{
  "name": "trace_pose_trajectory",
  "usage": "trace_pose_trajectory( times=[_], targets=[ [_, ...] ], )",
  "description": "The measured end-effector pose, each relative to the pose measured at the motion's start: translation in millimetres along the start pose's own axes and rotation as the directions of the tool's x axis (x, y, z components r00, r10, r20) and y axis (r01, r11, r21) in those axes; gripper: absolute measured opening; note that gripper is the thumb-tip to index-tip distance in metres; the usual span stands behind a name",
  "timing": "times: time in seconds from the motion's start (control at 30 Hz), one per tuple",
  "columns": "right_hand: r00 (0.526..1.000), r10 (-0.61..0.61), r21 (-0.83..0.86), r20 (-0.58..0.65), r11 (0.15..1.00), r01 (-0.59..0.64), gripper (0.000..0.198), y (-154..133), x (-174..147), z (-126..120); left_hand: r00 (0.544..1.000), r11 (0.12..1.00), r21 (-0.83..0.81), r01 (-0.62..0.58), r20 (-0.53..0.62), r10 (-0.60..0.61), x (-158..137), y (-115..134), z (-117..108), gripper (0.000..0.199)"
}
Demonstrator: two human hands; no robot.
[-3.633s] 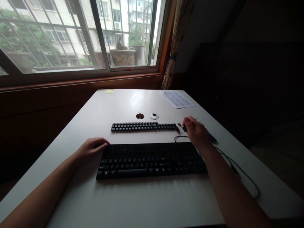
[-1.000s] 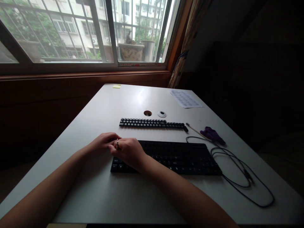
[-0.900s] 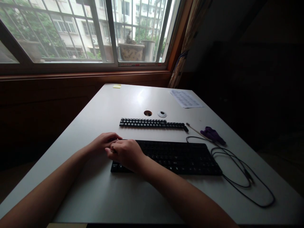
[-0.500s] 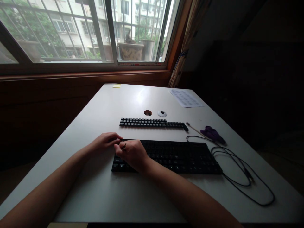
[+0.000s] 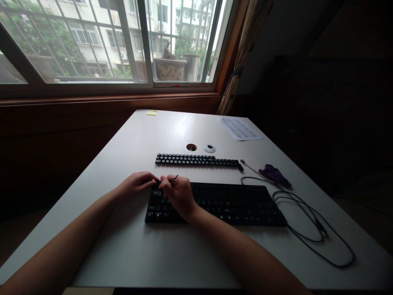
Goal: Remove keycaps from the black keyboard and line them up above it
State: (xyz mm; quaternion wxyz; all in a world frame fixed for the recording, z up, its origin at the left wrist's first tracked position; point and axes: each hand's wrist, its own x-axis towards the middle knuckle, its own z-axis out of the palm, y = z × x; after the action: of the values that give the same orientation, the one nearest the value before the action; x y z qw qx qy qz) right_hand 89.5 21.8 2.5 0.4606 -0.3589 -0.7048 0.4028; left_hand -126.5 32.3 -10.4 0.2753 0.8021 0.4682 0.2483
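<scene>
Left hand: your left hand [image 5: 139,182] touches the keyboard's far left corner, fingers bent; you cannot tell whether they clamp it.
Right hand: your right hand [image 5: 179,193] is over the keyboard's left part, fingers closed on a thin tool [image 5: 175,179], its shape mostly hidden.
Keyboard: the black keyboard [image 5: 236,205] lies flat on your white table [image 5: 138,258].
Keycaps: the loose keycaps [image 5: 184,159] stand in rows beyond the keyboard.
Right side: a purple cloth [image 5: 274,175] and looped cable [image 5: 340,246].
</scene>
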Motion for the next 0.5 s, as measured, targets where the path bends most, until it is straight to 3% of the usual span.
trace_pose_trajectory(
  times=[0.1, 0.2, 0.33, 0.5],
  targets=[
    [0.988, 0.138, 0.203, -0.064, 0.971, -0.123, 0.039, 3, 3, 0, 1.000, 0.999, -0.040, 0.003, -0.031, -0.004, 0, 3, -3, 0.028],
    [0.968, 0.218, 0.355, -0.121, 0.921, -0.163, 0.040, 5, 8, -1, 0.997, 0.986, -0.167, 0.008, -0.076, -0.021, -2, 6, -7, 0.027],
    [0.957, 0.254, 0.431, -0.139, 0.886, -0.172, 0.040, 6, 12, -3, 0.996, 0.928, -0.372, -0.010, -0.085, -0.023, -5, 10, -8, 0.026],
    [0.956, 0.264, 0.454, -0.124, 0.872, -0.182, 0.041, 7, 12, -3, 0.998, 0.865, -0.499, 0.039, -0.025, -0.059, -5, 11, -1, 0.029]
  ],
)
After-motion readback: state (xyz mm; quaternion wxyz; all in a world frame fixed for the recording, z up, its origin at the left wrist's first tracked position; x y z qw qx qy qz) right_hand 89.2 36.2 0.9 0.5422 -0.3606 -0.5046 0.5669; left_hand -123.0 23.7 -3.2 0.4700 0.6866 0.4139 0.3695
